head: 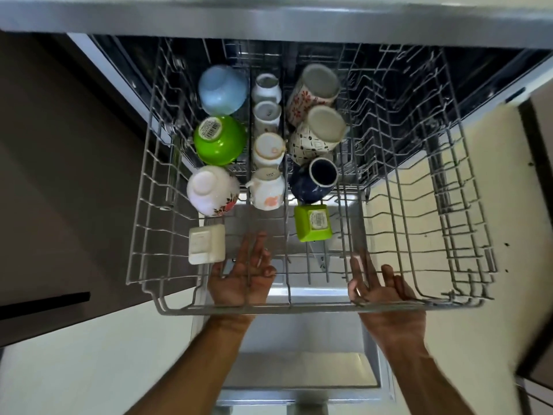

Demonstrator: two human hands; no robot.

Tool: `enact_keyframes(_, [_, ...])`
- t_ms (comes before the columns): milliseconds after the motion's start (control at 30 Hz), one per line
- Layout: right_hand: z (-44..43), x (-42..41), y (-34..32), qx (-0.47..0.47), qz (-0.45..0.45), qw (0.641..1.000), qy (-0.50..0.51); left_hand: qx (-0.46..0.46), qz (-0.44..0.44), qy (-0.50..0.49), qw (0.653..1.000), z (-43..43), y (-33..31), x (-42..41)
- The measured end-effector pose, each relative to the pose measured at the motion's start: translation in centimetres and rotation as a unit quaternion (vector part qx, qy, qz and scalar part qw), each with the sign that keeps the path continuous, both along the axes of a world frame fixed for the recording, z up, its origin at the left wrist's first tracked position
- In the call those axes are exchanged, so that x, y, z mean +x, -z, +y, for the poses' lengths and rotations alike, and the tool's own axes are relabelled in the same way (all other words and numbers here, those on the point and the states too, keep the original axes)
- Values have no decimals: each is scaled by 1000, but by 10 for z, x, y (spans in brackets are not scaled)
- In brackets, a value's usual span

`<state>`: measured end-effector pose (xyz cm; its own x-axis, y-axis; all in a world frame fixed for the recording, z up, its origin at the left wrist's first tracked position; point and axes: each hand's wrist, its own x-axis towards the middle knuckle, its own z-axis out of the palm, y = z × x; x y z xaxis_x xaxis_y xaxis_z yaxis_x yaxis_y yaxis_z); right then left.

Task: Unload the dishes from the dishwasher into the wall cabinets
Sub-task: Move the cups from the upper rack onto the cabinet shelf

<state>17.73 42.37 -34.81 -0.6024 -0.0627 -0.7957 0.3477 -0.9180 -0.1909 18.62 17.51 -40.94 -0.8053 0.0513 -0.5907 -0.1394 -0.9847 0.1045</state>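
Observation:
The pulled-out wire rack (pixel 299 308) holds upside-down dishes. On its left stand a blue bowl (pixel 223 89), a green bowl (pixel 220 140), a white flowered bowl (pixel 212 190) and a cream square dish (pixel 206 244). A middle row holds several white cups (pixel 267 187). To the right are two patterned mugs (pixel 318 133), a navy mug (pixel 315 179) and a green square cup (pixel 313 223). My left hand (pixel 242 277) lies at the rack's front, fingers straight, near the cream dish, holding nothing. My right hand (pixel 383 292) reaches over the front rim with spread fingers.
The open dishwasher door (pixel 299 369) lies below the rack, between my forearms. A steel counter edge (pixel 269 19) runs across the top. Dark cabinet fronts (pixel 59 175) stand to the left. The rack's right half (pixel 419 175) has bare tines. Pale floor shows on both sides.

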Motion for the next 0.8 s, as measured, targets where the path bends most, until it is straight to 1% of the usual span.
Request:
enact_keyframes(133, [-6, 5, 3, -9, 20, 1000, -5, -2, -13, 5, 1000, -8, 8, 5])
enact_keyframes(333, [-8, 3, 2, -6, -18, 1000, 10, 2, -47, 5, 999, -10, 11, 6])
enact_keyframes(567, [-6, 8, 11, -10, -27, 999, 17, 67, -51, 7, 996, -20, 19, 13])
enact_keyframes(667, [-5, 9, 13, -13, -31, 999, 23, 63, -78, 7, 995, -25, 18, 16])
enact_keyframes(800, [-3, 12, 13, 2, -45, 999, 18, 60, -73, 31, 995, -32, 20, 25])
